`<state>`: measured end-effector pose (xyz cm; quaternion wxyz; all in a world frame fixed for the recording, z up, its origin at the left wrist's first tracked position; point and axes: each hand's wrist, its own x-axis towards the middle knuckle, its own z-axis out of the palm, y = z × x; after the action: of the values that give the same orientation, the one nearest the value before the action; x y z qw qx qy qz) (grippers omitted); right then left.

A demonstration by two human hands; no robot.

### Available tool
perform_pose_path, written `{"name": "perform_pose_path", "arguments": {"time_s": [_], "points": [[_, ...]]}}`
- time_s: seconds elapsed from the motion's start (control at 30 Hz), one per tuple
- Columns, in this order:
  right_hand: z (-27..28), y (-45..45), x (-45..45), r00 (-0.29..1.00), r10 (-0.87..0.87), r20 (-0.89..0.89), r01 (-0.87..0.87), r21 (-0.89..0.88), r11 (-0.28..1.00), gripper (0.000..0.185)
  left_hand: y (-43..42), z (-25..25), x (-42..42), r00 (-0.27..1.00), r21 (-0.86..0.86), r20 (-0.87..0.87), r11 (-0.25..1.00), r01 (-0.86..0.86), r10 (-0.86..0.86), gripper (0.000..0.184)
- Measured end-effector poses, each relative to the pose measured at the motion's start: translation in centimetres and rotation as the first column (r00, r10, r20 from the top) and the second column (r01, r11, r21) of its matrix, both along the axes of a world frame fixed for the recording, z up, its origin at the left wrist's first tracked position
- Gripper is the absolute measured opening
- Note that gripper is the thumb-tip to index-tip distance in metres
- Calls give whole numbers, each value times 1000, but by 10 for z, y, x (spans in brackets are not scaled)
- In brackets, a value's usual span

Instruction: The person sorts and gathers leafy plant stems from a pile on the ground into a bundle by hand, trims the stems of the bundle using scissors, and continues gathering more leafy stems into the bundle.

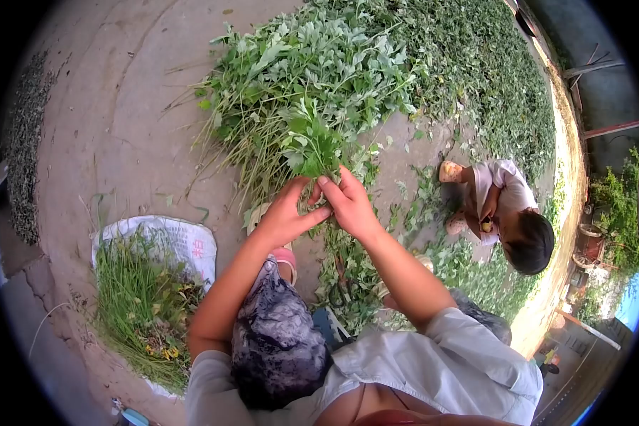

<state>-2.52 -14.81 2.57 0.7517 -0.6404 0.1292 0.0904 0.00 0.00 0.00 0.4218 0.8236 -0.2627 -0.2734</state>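
Observation:
A leafy green sprig (312, 145) stands up from between my two hands, its lobed leaves fanned out. My right hand (349, 204) pinches its lower end between thumb and forefinger. Close beside it, my left hand (285, 216) is curled with its thumb reaching toward the right hand, its fingertips at the sprig's base. The stem's lower part is hidden by the fingers. Just beyond the hands lies a big heap of cut leafy stems (284, 85), stem ends pointing left and toward me. Loose leaves (355, 248) lie on the ground below my right hand.
At left, a white woven sack (199, 245) lies under a pile of grass and stems (131, 284). Spread leaves (476, 64) cover the ground at upper right. A person (504, 195) squats at right. Dark-handled scissors (342, 290) appear to lie near my feet.

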Motion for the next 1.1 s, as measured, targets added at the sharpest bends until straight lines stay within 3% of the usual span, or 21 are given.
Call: {"name": "perform_pose_path", "arguments": {"time_s": [0.03,0.07,0.1,0.17,0.2,0.3,0.37,0.43,0.47,0.5,0.57,0.6,0.63,0.7,0.77,0.83,0.87,0.93,1.0,1.07,1.1], "points": [[7,-5,-3,995,75,-66,-76,-10,997,20,3,1,2,899,-375,-436,900,-222,41,66],[11,-7,-6,980,148,-133,-151,-13,989,17,5,2,3,633,-543,-766,641,-543,-113,50],[9,-5,-7,981,149,-127,-149,7,989,17,7,3,8,635,-532,-766,653,-540,-98,50],[11,-5,-15,876,463,-133,-481,-295,826,20,-2,9,8,658,-564,-741,656,-502,-132,34],[15,-1,-17,852,485,-196,-522,-244,818,22,-6,17,6,544,-421,-835,736,-531,-85,34],[34,5,-13,881,437,-179,-472,-381,795,20,-16,10,3,711,-469,-703,772,-429,-31,39],[30,3,-14,857,458,-236,-514,-451,730,18,-17,15,2,730,-385,-683,843,-376,14,40],[20,12,-19,888,458,40,-315,-671,671,20,-24,23,0,902,-584,-398,713,-388,165,42],[19,10,-23,863,506,-7,-344,-741,576,27,-24,25,-5,793,-535,-592,663,-523,148,43],[17,8,-25,865,502,-6,-341,-741,579,27,-21,23,-5,794,-534,-591,666,-520,146,43],[9,-1,-31,839,544,6,-317,-807,498,29,-16,20,-3,619,-547,-785,436,-714,28,42],[2,-5,-35,833,552,46,-247,-861,444,29,-20,24,-6,495,-458,-869,384,-801,-3,40],[-4,-11,-38,835,548,46,-243,-863,443,29,-20,27,-4,497,-461,-868,387,-799,-8,40],[-16,-29,-49,816,571,-92,-316,-898,306,27,-10,34,3,387,-384,-922,196,-902,-26,38],[-48,-69,-80,828,492,-268,-379,-915,139,23,23,40,21,452,-451,-892,-24,-892,-22,36],[-92,-124,-134,719,230,-656,-596,-751,-283,25,57,44,37,492,-506,-859,-84,-859,141,34],[-82,-127,-135,722,227,-654,-591,-753,-289,25,52,43,39,497,-510,-857,-88,-855,136,34],[-53,-129,-132,567,150,-810,-706,-572,-419,35,39,41,42,307,-270,-932,195,-943,192,30],[-56,-121,-94,671,240,-701,-723,-691,1,33,25,31,38,266,-220,-947,246,-944,177,28],[-62,-105,-51,906,135,-401,-380,-630,678,24,18,25,36,223,-159,-960,329,-931,167,26],[-63,-93,-28,945,19,-327,-213,-570,794,23,18,25,35,227,-163,-959,331,-930,167,26]]}}
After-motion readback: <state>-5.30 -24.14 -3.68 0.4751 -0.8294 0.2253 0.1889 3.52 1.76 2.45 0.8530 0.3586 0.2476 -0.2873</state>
